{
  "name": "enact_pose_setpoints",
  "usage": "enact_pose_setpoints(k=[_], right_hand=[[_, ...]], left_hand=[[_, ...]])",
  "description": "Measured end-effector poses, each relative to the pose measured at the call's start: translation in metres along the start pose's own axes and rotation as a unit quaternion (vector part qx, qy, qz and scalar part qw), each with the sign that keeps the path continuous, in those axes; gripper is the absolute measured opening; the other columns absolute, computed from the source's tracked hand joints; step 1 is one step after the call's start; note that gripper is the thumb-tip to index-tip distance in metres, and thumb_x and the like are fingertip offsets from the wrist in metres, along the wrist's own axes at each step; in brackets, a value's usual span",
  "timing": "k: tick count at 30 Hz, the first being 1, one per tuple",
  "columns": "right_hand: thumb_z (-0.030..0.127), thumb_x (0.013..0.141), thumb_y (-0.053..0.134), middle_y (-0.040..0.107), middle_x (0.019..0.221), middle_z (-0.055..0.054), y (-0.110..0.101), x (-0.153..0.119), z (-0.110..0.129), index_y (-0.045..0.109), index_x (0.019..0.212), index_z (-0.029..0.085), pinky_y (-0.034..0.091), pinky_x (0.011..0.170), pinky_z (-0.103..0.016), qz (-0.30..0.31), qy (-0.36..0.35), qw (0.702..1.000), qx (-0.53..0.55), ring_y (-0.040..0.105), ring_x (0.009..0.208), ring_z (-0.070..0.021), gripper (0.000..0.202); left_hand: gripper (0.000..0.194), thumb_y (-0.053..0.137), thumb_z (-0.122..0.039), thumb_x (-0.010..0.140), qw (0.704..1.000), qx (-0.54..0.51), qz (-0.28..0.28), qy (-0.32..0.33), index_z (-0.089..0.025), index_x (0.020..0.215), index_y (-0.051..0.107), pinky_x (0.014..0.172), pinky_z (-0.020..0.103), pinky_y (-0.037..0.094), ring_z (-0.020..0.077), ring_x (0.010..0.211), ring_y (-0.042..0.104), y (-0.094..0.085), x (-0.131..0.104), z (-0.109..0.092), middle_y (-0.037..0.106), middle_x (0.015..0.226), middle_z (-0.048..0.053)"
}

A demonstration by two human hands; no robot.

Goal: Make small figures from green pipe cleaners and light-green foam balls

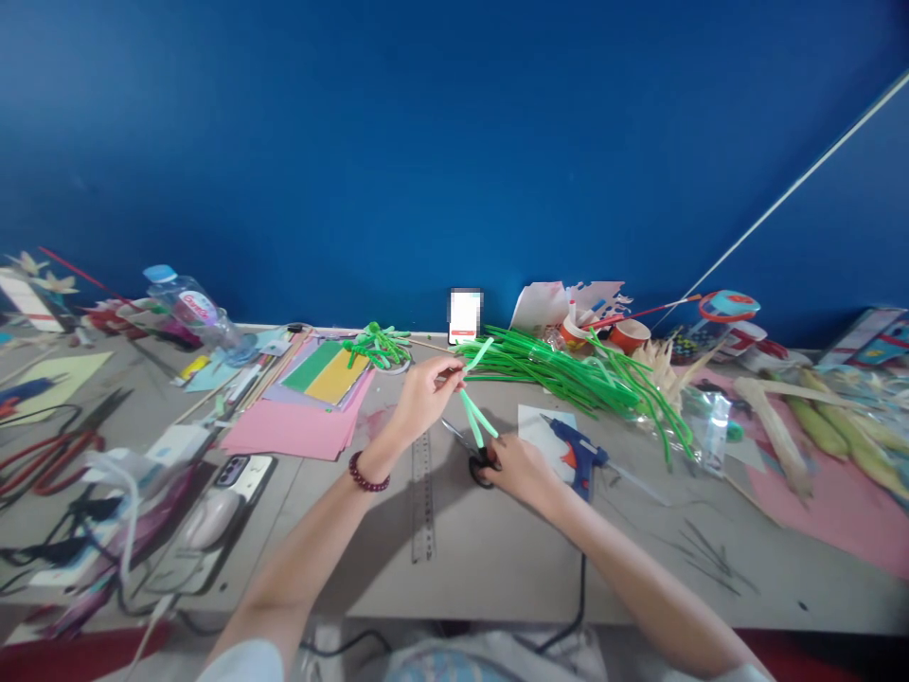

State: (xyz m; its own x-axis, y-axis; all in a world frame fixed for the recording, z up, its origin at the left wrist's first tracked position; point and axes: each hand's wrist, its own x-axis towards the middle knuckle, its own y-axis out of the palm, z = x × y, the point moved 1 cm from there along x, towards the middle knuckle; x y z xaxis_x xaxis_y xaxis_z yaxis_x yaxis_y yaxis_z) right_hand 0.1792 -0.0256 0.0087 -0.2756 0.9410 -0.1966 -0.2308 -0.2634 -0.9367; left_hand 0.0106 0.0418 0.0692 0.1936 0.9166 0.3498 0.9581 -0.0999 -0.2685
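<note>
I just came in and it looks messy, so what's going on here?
Someone is handling bendy, pale green strips over a table. The left hand pinches them higher up. The right hand is near their lower ends, by the black-handled scissors; I can't tell whether it grips them. A ruler lies between the forearms, a blue glue gun lies right of the scissors, and a bundle of darker green stems lies behind.
</note>
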Motion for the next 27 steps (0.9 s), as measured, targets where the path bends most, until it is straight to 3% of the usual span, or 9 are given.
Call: enact_pose_setpoints(k=[4,6,8,10,12,16,20,22,27], right_hand=[[0.027,0.074,0.059,0.065,0.072,-0.007,-0.008,-0.002,-0.002,0.061,0.072,0.017,0.032,0.053,-0.025,0.0,0.016,0.999,0.036,0.061,0.067,-0.0199,0.01],[0.028,0.075,0.057,0.064,0.065,-0.005,-0.012,-0.001,-0.011,0.058,0.067,0.018,0.032,0.051,-0.024,-0.012,0.016,0.996,0.085,0.06,0.061,-0.0172,0.013],[0.028,0.074,0.058,0.062,0.059,-0.001,-0.014,0.004,-0.026,0.055,0.067,0.018,0.034,0.047,-0.022,0.022,0.036,0.985,0.167,0.057,0.052,-0.014,0.012],[0.029,0.075,0.057,0.062,0.055,0.001,-0.016,0.008,-0.043,0.054,0.072,0.019,0.036,0.043,-0.022,0.1,0.06,0.954,0.277,0.055,0.043,-0.0127,0.011],[0.032,0.073,0.059,0.064,0.06,0.0,-0.02,0.013,-0.056,0.053,0.073,0.018,0.041,0.042,-0.022,0.122,0.058,0.918,0.374,0.057,0.045,-0.0125,0.015],[0.049,0.072,0.062,0.063,0.064,0.0,-0.028,0.017,-0.065,0.051,0.072,0.018,0.046,0.044,-0.022,0.079,0.057,0.862,0.497,0.054,0.044,-0.009,0.032],[0.059,0.07,0.064,0.059,0.07,0.001,-0.036,0.019,-0.047,0.051,0.079,0.018,0.05,0.048,-0.025,0.023,-0.01,0.817,0.576,0.054,0.048,-0.0087,0.044],[0.06,0.07,0.065,0.058,0.073,0.001,-0.037,0.022,-0.037,0.05,0.084,0.018,0.051,0.05,-0.026,0.018,-0.036,0.815,0.577,0.054,0.05,-0.0086,0.047],[0.056,0.076,0.059,0.056,0.075,0.002,-0.032,0.038,-0.02,0.049,0.086,0.019,0.051,0.051,-0.025,-0.027,-0.08,0.86,0.503,0.052,0.052,-0.008,0.04]], left_hand=[[0.013,0.059,-0.026,0.081,1.0,0.016,0.0,0.02,-0.018,0.088,0.066,0.068,0.029,0.054,0.015,0.071,0.064,-0.001,0.0,0.005,0.068,0.091,0.007],[0.014,0.059,-0.028,0.081,1.0,0.025,-0.009,0.009,-0.018,0.087,0.067,0.061,0.026,0.052,0.0145,0.068,0.062,-0.003,0.001,0.005,0.068,0.087,0.006],[0.016,0.06,-0.03,0.08,0.999,0.02,-0.018,-0.017,-0.018,0.086,0.068,0.053,0.023,0.048,0.0139,0.065,0.06,-0.006,0.002,0.003,0.067,0.081,0.006],[0.018,0.063,-0.032,0.078,0.998,-0.009,-0.022,-0.052,-0.017,0.085,0.069,0.047,0.021,0.043,0.0127,0.061,0.057,-0.009,0.004,0.0,0.066,0.074,0.005],[0.019,0.064,-0.033,0.076,0.994,-0.056,-0.027,-0.085,-0.016,0.082,0.069,0.043,0.019,0.038,0.0108,0.055,0.054,-0.011,0.005,-0.002,0.064,0.068,0.004],[0.022,0.071,-0.033,0.071,0.976,-0.169,-0.034,-0.131,-0.014,0.081,0.068,0.042,0.019,0.037,0.0097,0.054,0.053,-0.012,0.008,-0.001,0.062,0.065,0.004],[0.028,0.077,-0.03,0.065,0.955,-0.249,-0.035,-0.159,-0.014,0.085,0.066,0.048,0.021,0.044,0.0109,0.058,0.057,-0.011,0.009,0.005,0.062,0.067,0.003],[0.028,0.078,-0.029,0.062,0.946,-0.275,-0.042,-0.165,-0.014,0.082,0.065,0.049,0.021,0.044,0.0102,0.057,0.057,-0.01,0.01,0.008,0.062,0.066,0.002],[0.025,0.078,-0.031,0.061,0.944,-0.273,-0.061,-0.174,-0.014,0.073,0.064,0.048,0.02,0.041,0.0093,0.055,0.057,-0.009,0.009,0.01,0.062,0.062,0.001]])
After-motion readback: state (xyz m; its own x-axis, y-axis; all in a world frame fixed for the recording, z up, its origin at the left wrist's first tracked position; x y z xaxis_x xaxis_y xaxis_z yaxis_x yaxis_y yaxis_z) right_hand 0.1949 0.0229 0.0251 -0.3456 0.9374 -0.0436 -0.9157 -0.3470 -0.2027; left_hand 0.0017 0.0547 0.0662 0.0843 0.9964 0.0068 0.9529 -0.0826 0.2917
